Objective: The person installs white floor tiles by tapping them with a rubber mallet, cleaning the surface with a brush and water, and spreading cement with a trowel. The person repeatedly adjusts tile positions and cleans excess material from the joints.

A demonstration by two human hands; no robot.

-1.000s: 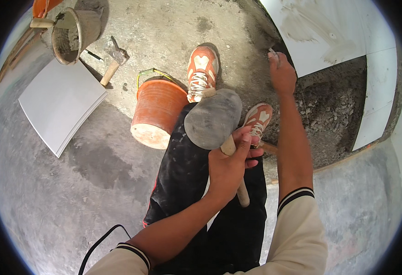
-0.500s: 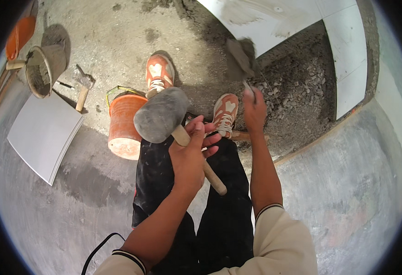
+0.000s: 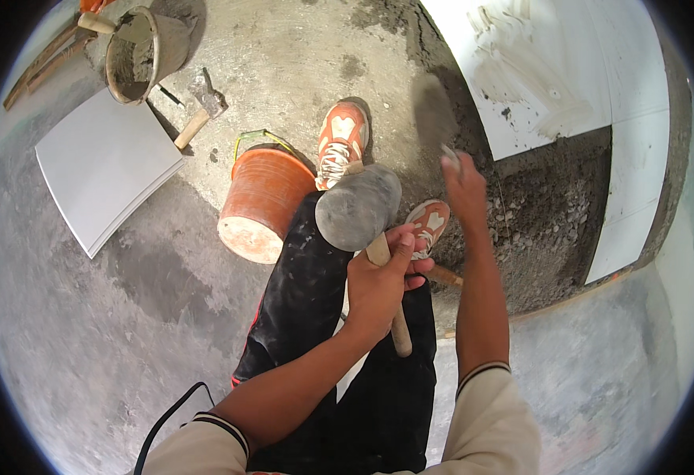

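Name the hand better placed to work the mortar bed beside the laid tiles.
Right: the right hand with its trowel hovers above the mortar bed; the left hand grips the rubber mallet.

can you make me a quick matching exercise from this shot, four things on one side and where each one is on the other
Things:
1. mallet
2. orange bucket
3. loose white tile
4. grey bucket

Places:
a. flat on the floor, far left
b. in the left hand
c. top left, beside a small hammer
d. just left of the left shoe

Pairs: 1-b, 2-d, 3-a, 4-c
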